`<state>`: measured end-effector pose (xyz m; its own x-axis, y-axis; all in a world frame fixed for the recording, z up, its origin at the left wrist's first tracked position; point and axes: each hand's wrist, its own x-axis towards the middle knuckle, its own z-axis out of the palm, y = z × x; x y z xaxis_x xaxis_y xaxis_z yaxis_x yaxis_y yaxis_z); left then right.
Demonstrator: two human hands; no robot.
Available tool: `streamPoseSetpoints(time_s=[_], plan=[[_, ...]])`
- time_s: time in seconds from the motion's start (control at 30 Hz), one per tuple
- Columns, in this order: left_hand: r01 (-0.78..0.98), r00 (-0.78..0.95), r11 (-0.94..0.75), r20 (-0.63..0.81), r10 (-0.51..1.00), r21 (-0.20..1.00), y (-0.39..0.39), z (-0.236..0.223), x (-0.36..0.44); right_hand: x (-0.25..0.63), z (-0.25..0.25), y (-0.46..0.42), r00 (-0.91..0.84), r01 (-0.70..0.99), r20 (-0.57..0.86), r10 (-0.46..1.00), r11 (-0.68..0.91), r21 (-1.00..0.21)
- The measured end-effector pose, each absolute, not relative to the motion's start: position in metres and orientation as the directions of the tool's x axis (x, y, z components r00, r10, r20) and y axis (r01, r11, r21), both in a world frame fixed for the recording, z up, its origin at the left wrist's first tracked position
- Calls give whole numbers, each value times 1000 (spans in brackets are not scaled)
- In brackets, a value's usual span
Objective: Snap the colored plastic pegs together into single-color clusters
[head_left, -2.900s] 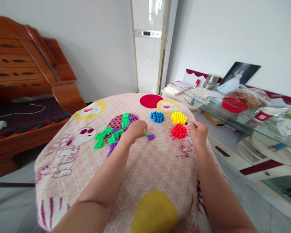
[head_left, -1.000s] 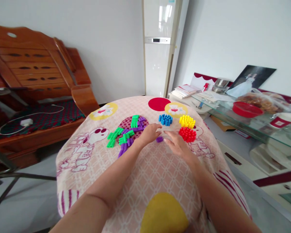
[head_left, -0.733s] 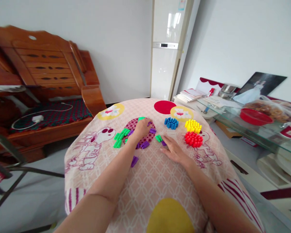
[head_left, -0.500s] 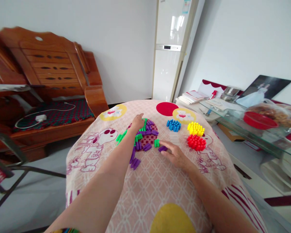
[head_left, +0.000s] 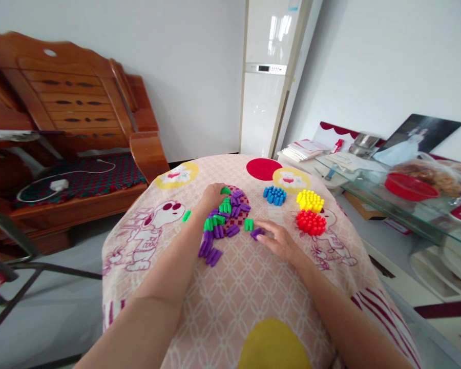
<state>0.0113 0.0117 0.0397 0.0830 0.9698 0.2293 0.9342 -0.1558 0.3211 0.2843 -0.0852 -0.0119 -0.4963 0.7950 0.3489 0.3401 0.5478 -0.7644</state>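
A loose heap of green and purple pegs (head_left: 225, 218) lies on the patterned cloth of a round table (head_left: 253, 287). My left hand (head_left: 211, 196) is cupped against the heap's far left side, fingers curled around the pegs. My right hand (head_left: 278, 238) lies flat on the cloth, fingers spread, fingertips touching a purple peg (head_left: 256, 233) beside a green peg (head_left: 249, 224). Standing clusters of blue pegs (head_left: 274, 195), yellow pegs (head_left: 309, 200) and red pegs (head_left: 310, 222) sit to the right. One stray green peg (head_left: 186, 216) lies left of my forearm.
A wooden bench (head_left: 69, 133) with a white charger stands at the left. A tall white air conditioner (head_left: 269, 77) is behind the table. A glass shelf (head_left: 388, 195) at the right carries a red bowl (head_left: 410, 187), papers and a photo.
My left hand swept the scattered green and purple pegs together into a tighter heap and drew back toward me. My right hand came from the red cluster to rest by the purple peg.
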Motion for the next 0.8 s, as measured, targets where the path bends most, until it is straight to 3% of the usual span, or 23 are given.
streamPoseSetpoints(time_s=[0.1, 0.23, 0.37, 0.53, 0.67, 0.8], plan=[[858, 69, -200, 279, 958, 472, -9, 46, 22, 285, -12, -86, -451, 356, 337, 826, 513, -781], [642, 239, -322, 218, 946, 695, -34, 47, 58, 288, -14, -84, -344, 386, 334, 877, 457, -802], [466, 299, -262, 129, 946, 845, -49, 37, 95, 291, -16, -80, -250, 408, 478, 842, 539, -737], [439, 289, -191, 63, 955, 878, -53, 21, 117, 291, -15, -79, -319, 560, 551, 771, 623, -546], [441, 348, -235, 76, 934, 866, -55, 17, 121, 293, -14, -80, -326, 636, 517, 792, 588, -500], [565, 320, -344, 185, 929, 750, -49, 29, 106, 297, -15, -78, -219, 714, 491, 843, 482, -509]])
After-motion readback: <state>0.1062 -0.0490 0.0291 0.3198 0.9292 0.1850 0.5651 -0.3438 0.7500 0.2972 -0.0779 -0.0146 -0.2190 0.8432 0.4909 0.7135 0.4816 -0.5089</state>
